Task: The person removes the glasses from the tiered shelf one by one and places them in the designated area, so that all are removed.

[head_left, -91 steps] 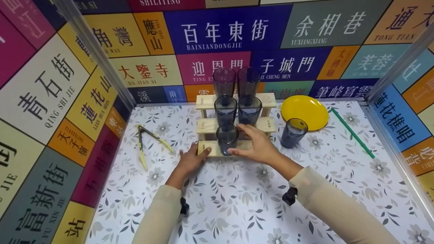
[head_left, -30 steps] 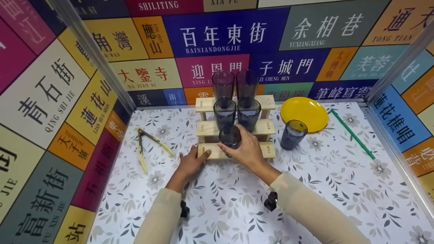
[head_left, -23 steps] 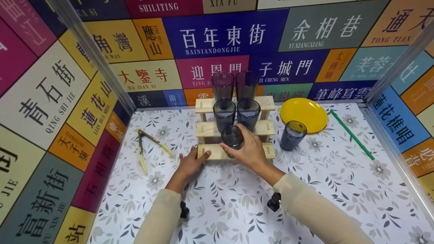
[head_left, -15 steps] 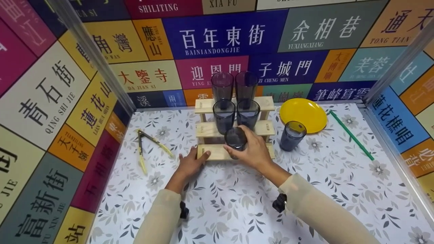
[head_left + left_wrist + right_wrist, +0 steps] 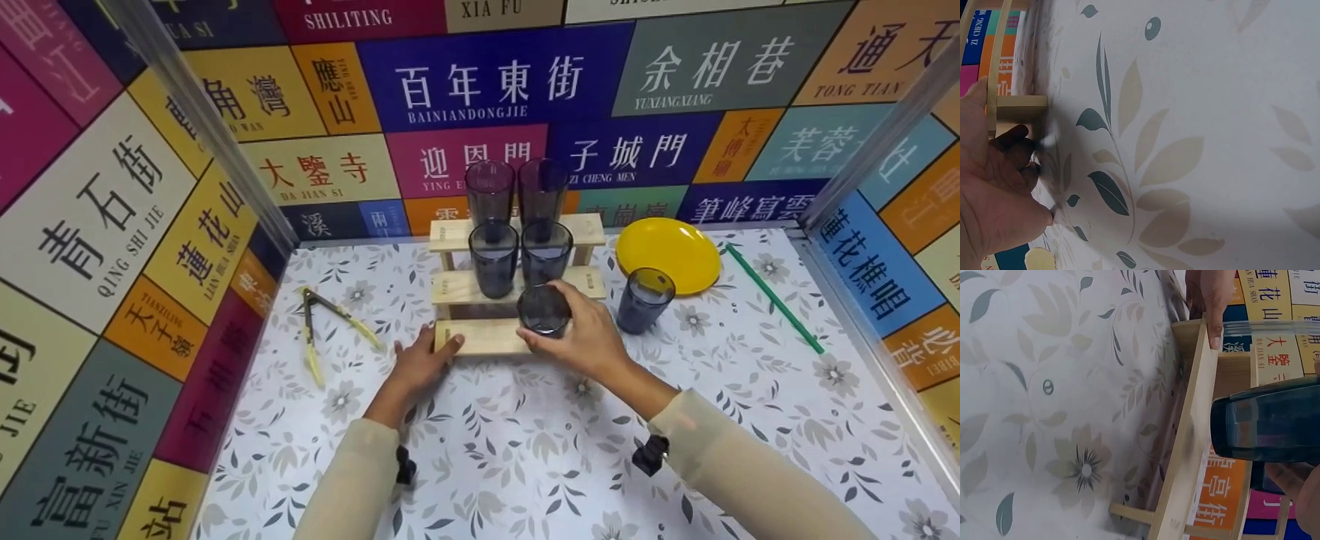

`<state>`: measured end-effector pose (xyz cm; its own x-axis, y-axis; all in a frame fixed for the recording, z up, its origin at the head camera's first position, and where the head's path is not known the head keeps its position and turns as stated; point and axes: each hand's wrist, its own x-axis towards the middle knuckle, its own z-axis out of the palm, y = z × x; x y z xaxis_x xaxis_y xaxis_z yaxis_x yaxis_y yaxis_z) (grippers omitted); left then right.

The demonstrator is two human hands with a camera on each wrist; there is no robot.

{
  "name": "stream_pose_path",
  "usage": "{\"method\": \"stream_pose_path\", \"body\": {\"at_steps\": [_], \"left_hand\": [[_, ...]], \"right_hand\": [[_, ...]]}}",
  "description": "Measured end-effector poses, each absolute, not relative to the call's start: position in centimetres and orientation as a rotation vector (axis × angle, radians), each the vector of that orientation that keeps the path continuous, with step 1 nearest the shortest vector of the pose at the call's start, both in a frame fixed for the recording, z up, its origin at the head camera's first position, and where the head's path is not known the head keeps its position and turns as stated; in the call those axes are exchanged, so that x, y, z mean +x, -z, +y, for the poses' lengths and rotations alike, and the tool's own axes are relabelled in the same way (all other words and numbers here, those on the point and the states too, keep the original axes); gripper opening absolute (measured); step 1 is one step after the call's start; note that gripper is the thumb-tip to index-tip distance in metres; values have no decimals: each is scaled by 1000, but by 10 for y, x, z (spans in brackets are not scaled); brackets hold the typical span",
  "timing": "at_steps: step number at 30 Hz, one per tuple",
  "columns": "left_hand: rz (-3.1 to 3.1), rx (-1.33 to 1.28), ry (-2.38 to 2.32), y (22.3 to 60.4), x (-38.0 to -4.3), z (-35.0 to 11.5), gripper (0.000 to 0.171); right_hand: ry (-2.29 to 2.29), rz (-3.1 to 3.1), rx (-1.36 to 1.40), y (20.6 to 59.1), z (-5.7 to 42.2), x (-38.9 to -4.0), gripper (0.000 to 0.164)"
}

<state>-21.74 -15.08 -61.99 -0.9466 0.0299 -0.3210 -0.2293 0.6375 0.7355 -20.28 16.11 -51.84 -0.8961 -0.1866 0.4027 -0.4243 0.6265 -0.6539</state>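
Note:
My right hand (image 5: 589, 334) grips a dark tinted drinking glass (image 5: 541, 321) over the bottom step of a three-step wooden stand (image 5: 484, 339). In the right wrist view, a gap shows between the glass (image 5: 1266, 419) base and the plank. My left hand (image 5: 421, 361) holds the left end of that step, thumb on top and fingers at its side; the left wrist view shows the fingers curled by the stand's leg. Two dark glasses (image 5: 495, 262) stand on the middle step, and two purplish glasses (image 5: 490, 191) on the top one.
Right of the stand is another dark glass (image 5: 645, 304), in front of a yellow plate (image 5: 666, 251). A green stick (image 5: 776, 301) lies farther right. Spread black-and-yellow tongs (image 5: 309, 334) lie on the left. Printed panels (image 5: 487, 75) wall in the floral tabletop (image 5: 480, 465).
The right hand has closed around the glass on the bottom step, lifted it, and carried it rightward along the step. The left hand stays on the step's left end.

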Motion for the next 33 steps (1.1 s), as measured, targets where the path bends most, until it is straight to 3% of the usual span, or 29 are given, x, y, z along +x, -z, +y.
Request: {"method": "stream_pose_path", "body": {"at_steps": [6, 33], "left_hand": [[2581, -80, -1243, 635, -226, -156, 104], [2616, -84, -1128, 619, -219, -151, 85]], "right_hand": [[-1163, -2548, 547, 516, 184, -203, 85], [-1087, -2566, 412, 515, 266, -195, 81]]}}
